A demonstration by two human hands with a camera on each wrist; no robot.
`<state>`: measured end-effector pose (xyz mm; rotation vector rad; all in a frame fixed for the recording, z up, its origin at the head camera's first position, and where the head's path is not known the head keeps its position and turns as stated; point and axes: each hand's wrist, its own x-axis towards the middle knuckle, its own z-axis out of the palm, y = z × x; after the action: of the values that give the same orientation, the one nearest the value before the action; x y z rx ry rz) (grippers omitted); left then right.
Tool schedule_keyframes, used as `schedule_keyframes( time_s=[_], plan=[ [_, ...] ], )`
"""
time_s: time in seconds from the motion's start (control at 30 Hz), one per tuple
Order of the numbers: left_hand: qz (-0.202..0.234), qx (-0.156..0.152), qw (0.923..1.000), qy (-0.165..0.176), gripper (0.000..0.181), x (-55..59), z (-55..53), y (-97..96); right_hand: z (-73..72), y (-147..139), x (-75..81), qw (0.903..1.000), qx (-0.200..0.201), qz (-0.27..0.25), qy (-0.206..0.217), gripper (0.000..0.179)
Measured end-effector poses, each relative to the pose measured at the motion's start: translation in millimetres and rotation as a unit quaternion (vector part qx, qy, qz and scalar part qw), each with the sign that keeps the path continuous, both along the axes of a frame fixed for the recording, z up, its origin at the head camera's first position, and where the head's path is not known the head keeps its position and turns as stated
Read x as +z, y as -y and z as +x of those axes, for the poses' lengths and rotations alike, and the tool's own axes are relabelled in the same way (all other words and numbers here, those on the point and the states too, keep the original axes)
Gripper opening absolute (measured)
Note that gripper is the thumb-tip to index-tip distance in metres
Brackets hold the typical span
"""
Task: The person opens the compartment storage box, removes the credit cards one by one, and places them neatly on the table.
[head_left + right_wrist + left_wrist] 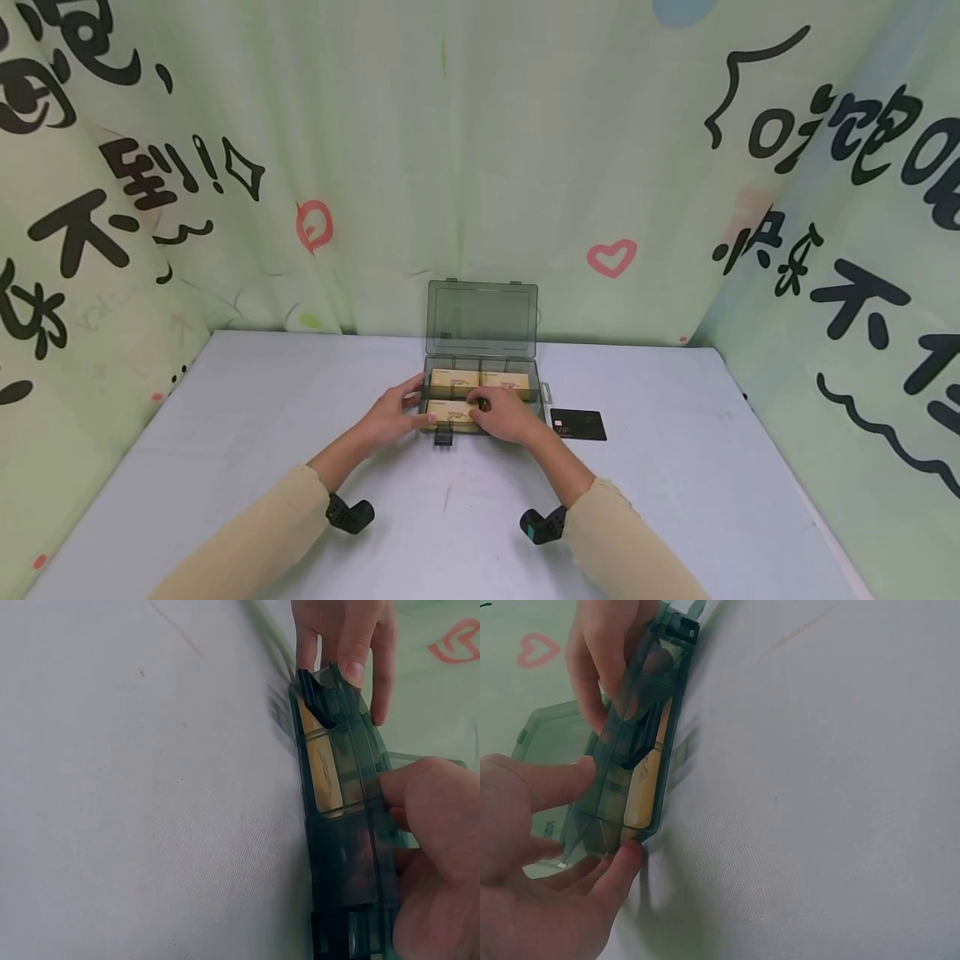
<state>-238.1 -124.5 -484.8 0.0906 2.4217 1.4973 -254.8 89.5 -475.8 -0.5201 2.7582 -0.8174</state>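
Observation:
A smoky clear plastic storage box stands with its lid raised. Small yellow cartons lie in its compartments: a left one and a right one at the back, and another at the front left. My left hand grips the box's left end, thumb over the front rim and fingers outside the wall. My right hand reaches in from the front right, fingers bent down beside the front carton's right end. I cannot tell whether those fingertips pinch anything. A dark latch sticks out from the front wall.
A black card lies on the white tabletop just right of the box. Behind the table hangs a pale green printed curtain. Black wrist devices, left and right, jut inward from the sleeves.

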Motion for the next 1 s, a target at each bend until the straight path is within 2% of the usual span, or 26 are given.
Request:
schedule_keyframes(
  time_s=[0.2, 0.57, 0.7, 1.0],
  plan=[
    [0.003, 0.003, 1.0000, 0.002, 0.079, -1.0, 0.2, -0.4, 2.9, 1.9, 2.2, 0.9999, 0.007, 0.012, 0.006, 0.025],
    [0.002, 0.000, 1.0000, -0.007, 0.079, -0.6, 0.6, 0.0, 1.7, 3.9, 0.5, 0.9999, 0.002, -0.007, 0.012, 0.021],
    [0.002, -0.001, 1.0000, -0.005, 0.079, -0.5, 0.6, 0.5, 1.4, 2.5, -1.6, 0.9993, -0.005, -0.031, 0.018, 0.021],
    [0.003, 0.001, 1.0000, -0.004, 0.079, 1.8, 1.2, 1.3, -0.6, -1.2, -3.9, 0.9943, -0.031, -0.102, 0.002, 0.014]
  ],
)
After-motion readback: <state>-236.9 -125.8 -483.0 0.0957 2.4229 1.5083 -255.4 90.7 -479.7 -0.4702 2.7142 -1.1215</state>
